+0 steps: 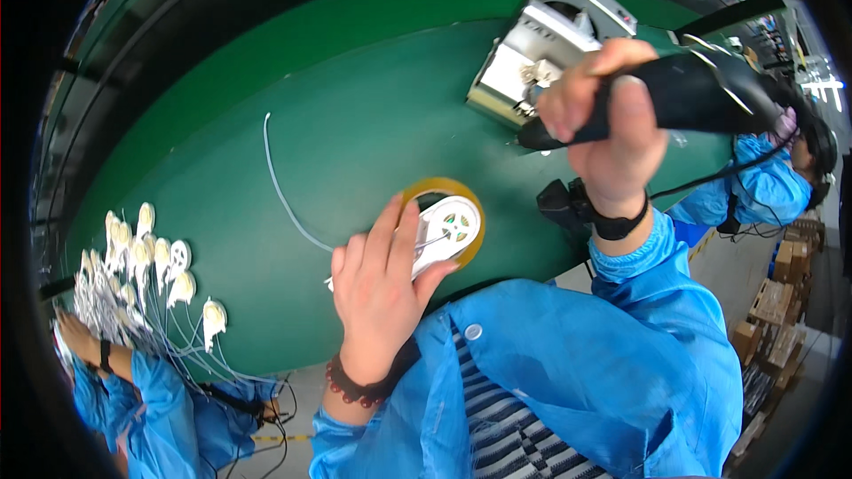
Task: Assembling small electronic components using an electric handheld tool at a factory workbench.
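Observation:
My right hand (612,115) is wrapped around a black electric screwdriver (692,93), raised at the right. Its tip points left, near the front of a metal box-shaped machine (528,58) that looks like a screw feeder. My left hand (382,270) grips a white plastic housing (455,220) with a round end, its thumb at the near edge and fingers over the far one. The housing rests on a yellow ring, like a tape roll (475,244). From under this hand a thin pale cable (284,191) curls away to the far left.
Several white housings with cables (142,253) are heaped at the left of the green table (355,98). A person in blue sleeves (164,404) works beside that heap; another person (754,177) sits at the right. A black object (559,204) lies beside my right wrist.

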{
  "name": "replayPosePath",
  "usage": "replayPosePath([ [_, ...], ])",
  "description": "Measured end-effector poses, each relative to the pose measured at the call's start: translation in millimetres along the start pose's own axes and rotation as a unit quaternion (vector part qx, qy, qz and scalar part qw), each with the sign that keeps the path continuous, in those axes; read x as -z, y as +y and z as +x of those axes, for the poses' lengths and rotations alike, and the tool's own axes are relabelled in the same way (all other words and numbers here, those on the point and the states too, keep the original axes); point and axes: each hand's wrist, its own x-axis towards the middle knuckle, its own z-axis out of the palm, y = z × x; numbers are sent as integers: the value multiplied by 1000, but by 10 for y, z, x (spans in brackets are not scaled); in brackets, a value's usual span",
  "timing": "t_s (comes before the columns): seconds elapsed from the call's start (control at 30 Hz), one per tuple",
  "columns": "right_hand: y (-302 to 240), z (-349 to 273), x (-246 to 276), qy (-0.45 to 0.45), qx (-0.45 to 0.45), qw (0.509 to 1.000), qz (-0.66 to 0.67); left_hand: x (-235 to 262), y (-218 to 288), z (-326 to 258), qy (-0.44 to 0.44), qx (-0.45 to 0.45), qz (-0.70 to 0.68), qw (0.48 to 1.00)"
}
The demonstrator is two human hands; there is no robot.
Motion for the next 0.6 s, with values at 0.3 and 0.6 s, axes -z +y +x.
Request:
replayPosePath([
  [0.3,-135,-218,-568,-156,-79,985,0,-29,-25,2,37,-4,-14,999],
  [0.6,-39,-162,-599,-236,-120,963,-44,-21,-43,-34,32,-4,-19,999],
])
